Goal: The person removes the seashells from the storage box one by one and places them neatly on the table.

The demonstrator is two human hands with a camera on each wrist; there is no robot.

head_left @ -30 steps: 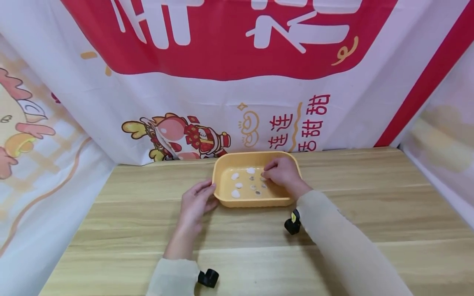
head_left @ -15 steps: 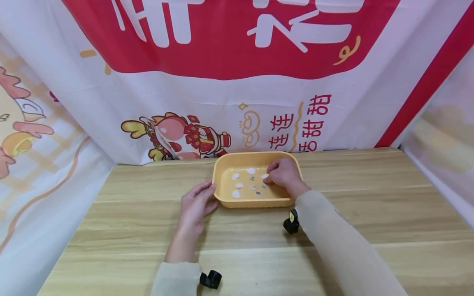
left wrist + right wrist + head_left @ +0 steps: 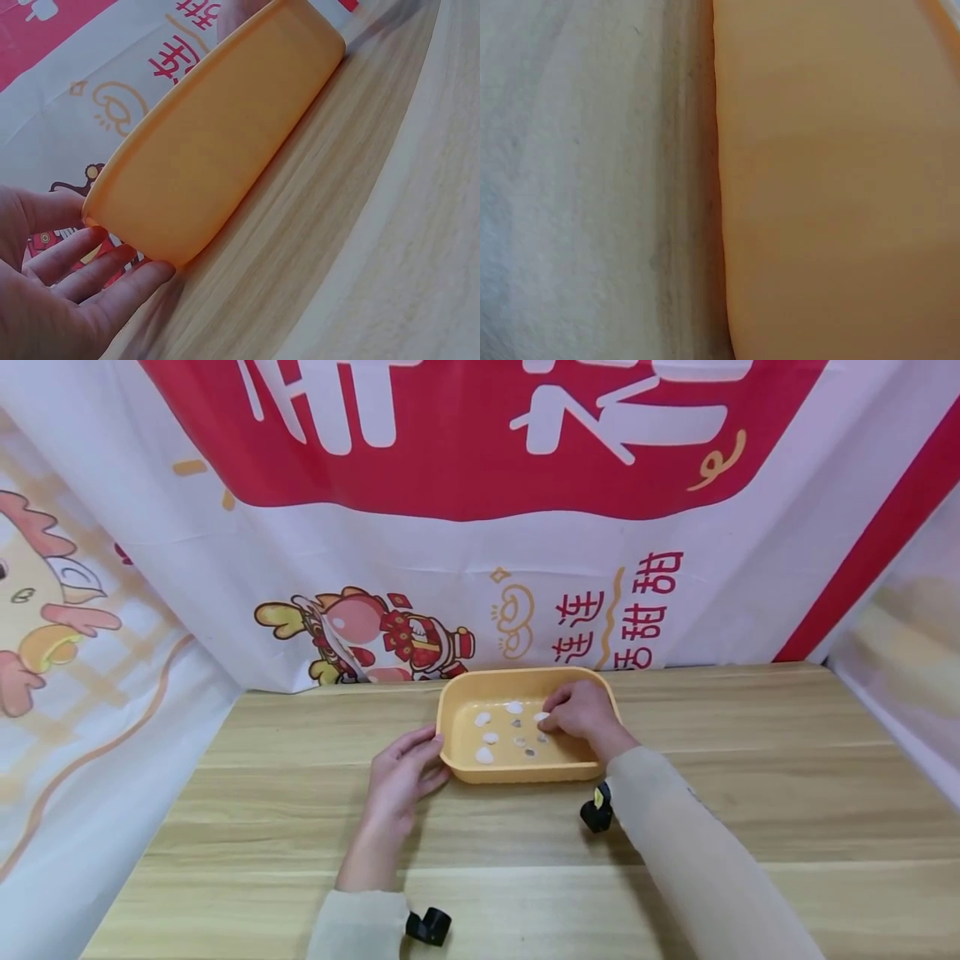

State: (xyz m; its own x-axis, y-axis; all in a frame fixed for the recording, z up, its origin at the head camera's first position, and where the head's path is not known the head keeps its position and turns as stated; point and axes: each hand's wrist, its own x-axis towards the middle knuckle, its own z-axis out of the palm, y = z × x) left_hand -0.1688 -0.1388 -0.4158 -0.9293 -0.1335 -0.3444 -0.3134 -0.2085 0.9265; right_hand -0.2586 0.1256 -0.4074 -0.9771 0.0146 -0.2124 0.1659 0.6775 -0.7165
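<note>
A shallow yellow plastic basin (image 3: 525, 772) stands on the wood-grain table against the cloth backdrop. My left hand (image 3: 401, 772) rests at its left end. In the left wrist view, the loosely extended fingers (image 3: 124, 296) touch the basin's end wall near its corner. My right hand (image 3: 583, 712) reaches over the near rim into the basin. Its bent fingertips pinch a small white shell (image 3: 541, 717), partly hidden. Other white shells (image 3: 484, 755) lie on the basin floor at the left and back. Several small grey pieces (image 3: 530, 752) lie around the middle.
A printed cloth backdrop (image 3: 360, 552) hangs just behind the basin, with more printed cloth (image 3: 900, 693) along both sides. The wood-grain table (image 3: 517, 852) extends in front. In the right wrist view, the basin's outer wall (image 3: 840, 180) fills the right half.
My right fingertips have shifted slightly toward the right end of the basin, and a white shell now shows beside them. My left hand keeps its place at the basin.
</note>
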